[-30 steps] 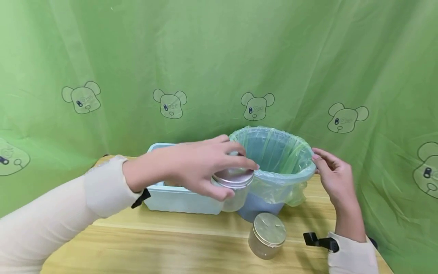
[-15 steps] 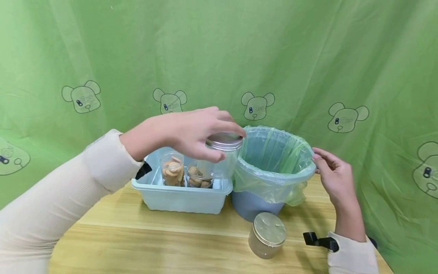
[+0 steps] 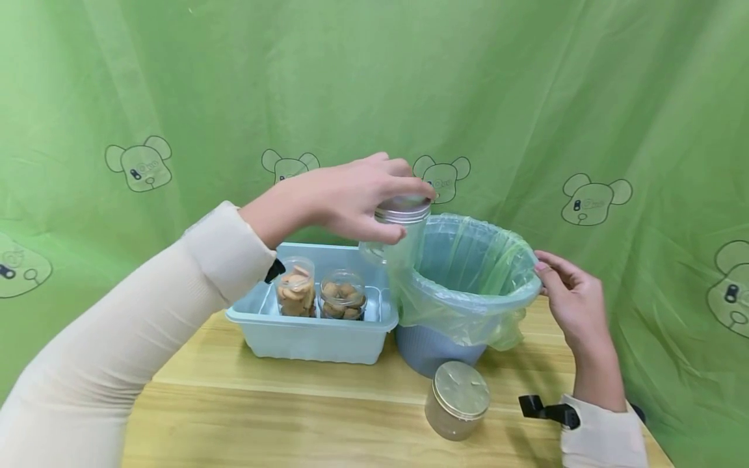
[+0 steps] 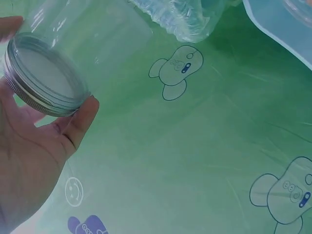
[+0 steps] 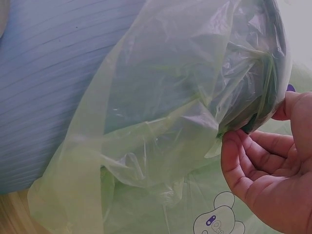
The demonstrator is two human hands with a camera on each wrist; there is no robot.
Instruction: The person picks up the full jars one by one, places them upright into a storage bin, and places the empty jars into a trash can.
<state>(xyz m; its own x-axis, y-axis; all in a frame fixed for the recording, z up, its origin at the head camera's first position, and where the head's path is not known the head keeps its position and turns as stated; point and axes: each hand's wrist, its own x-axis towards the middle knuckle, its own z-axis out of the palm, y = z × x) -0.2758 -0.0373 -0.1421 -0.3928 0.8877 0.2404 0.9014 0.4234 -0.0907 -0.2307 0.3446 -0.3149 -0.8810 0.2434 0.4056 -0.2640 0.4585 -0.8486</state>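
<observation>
My left hand (image 3: 359,201) grips a clear jar (image 3: 404,250) by its silver lid (image 4: 41,78), fingers and thumb around the edge. The jar looks see-through, with no contents visible, and hangs upright over the left rim of a blue bin (image 3: 435,351). A thin green plastic bag (image 3: 462,325) lines the bin and folds over its rim. At the bin's right side, my right hand (image 3: 576,305) pinches the rim and bag between thumb and fingers; the right wrist view shows this pinch at the bag's edge (image 5: 248,97).
Left of the bin stands a light blue basket (image 3: 310,341) holding a jar of flat biscuits (image 3: 296,292) and a jar of round brown pieces (image 3: 343,302). A gold-lidded jar (image 3: 459,396) stands on the wooden table (image 3: 292,416) in front. Green curtain (image 3: 351,78) hangs behind.
My left hand has lifted the silver-lidded jar from beside the bin's front, first up and left over the basket, then up and right to the bin's rim. The right hand stays put.
</observation>
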